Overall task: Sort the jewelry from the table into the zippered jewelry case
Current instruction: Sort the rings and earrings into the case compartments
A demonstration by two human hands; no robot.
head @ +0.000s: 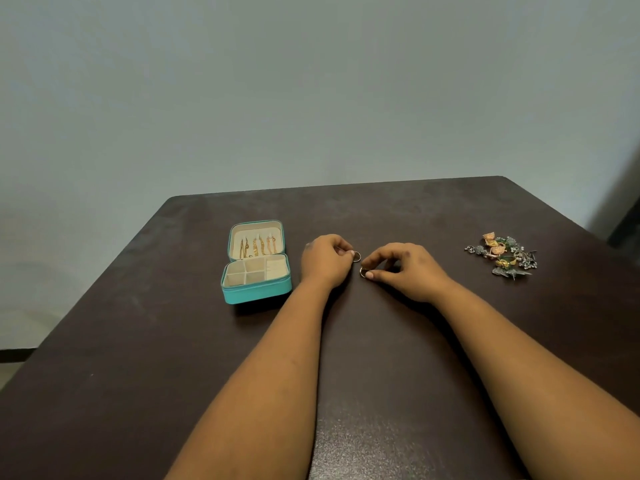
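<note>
I see my left hand [325, 261] and right hand [398, 268] each pinching a small gold ring [356, 256], right of the open teal zippered case [256, 271]; loose pinches could drop them rolling.

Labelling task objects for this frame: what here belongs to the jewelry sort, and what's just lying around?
Belongs to the job:
- teal jewelry case, open, gold chains hung in its lid
- ring pinched by left hand
- ring pinched by right hand
- loose jewelry pile, far right

Just there:
- dark table
- grey wall
</note>
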